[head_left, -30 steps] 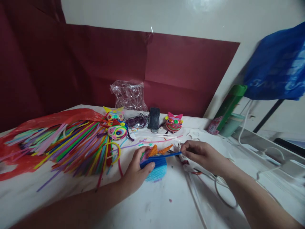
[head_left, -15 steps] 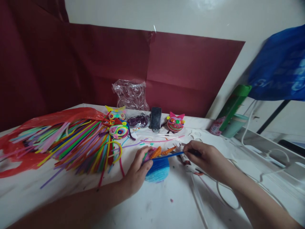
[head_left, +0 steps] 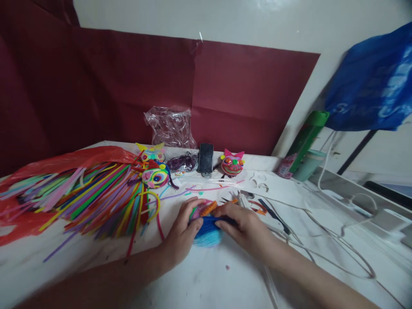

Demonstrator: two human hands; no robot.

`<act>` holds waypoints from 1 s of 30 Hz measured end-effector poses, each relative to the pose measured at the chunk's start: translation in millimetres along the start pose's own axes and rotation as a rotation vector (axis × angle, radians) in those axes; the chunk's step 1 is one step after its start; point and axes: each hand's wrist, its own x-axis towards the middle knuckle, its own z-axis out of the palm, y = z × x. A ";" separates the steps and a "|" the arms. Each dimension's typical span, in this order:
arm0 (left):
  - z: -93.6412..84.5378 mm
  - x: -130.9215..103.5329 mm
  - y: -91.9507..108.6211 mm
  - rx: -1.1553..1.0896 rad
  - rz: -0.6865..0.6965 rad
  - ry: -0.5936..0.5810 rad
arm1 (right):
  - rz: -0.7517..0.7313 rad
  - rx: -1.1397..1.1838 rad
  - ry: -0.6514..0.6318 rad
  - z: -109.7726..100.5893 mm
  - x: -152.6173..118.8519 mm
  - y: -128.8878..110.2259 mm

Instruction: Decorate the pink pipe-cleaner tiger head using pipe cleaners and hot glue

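Observation:
Over the white tabletop [head_left: 193, 283], a round craft piece [head_left: 207, 238] shows blue bands of fuzzy pipe cleaner at its near side. Pink and green parts and an orange twisted piece [head_left: 209, 209] sit at its far side. My left hand [head_left: 182, 227] grips its left edge, thumb on the front and fingers behind. Along the top of the blue bands runs a dark blue pipe cleaner [head_left: 210, 222]. My right hand [head_left: 241, 223] is closed at its right end, close against the craft piece; the fingertips partly hide the contact.
Many coloured pipe cleaners [head_left: 96, 201] lie on a red plastic bag [head_left: 80, 155] at left. Finished animal heads, one pink [head_left: 232, 164], one multicoloured [head_left: 156, 177], stand behind, near a phone [head_left: 205, 159]. Orange-handled scissors [head_left: 259, 207], a white glue gun [head_left: 246, 201] and cables [head_left: 334, 257] lie right.
My right hand has come left and in against the craft piece, bringing the blue pipe cleaner, stretched out before, close to it. My left hand keeps its grip. The view has shifted slightly right.

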 end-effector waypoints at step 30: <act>-3.5 6.0 -1.4 -0.019 -0.014 -0.036 | -0.051 -0.204 0.125 11.6 -2.6 8.8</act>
